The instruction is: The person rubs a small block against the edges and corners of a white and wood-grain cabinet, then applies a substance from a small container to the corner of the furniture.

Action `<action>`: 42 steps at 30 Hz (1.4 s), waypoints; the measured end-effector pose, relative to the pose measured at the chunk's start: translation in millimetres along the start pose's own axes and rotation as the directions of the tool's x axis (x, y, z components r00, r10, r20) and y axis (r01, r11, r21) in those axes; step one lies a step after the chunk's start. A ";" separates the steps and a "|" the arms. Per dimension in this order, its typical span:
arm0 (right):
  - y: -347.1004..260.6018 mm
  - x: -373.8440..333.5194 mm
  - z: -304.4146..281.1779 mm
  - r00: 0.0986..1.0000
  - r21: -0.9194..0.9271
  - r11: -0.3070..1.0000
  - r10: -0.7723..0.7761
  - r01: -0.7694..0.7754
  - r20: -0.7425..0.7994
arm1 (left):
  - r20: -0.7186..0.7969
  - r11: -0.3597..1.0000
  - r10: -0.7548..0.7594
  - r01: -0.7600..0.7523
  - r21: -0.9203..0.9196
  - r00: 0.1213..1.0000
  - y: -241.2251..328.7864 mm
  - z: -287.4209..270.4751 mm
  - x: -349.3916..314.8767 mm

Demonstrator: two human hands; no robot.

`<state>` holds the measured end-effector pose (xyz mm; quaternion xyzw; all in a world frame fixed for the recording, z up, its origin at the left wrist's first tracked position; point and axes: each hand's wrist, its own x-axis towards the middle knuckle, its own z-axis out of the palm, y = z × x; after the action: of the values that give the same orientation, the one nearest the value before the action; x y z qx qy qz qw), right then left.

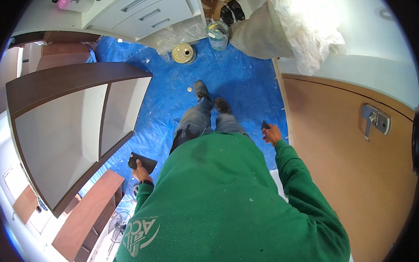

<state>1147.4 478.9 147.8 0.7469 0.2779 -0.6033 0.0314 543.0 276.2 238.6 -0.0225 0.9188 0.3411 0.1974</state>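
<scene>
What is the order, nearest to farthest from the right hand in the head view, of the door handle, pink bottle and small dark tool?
1. Small dark tool: in the right hand.
2. Door handle: on the right side.
3. Pink bottle: at the upper left.

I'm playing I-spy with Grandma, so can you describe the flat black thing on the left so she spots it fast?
Start at the big green sweatshirt in the middle. Follow its left sleeve to the left grip, which holds the flat black plate. It is four-cornered, showing much larger than the small dark piece in the right grip.
</scene>
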 end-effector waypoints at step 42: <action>-507.2 -154.9 30.0 0.451 0.497 0.723 -0.689 0.480 0.567 | 0.583 0.338 0.189 0.505 -0.794 0.790 400.0 213.7 -243.0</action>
<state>873.0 836.9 428.2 0.2996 0.4002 -0.8484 -0.1740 770.7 695.8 430.3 -0.1199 0.4409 0.7648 0.4542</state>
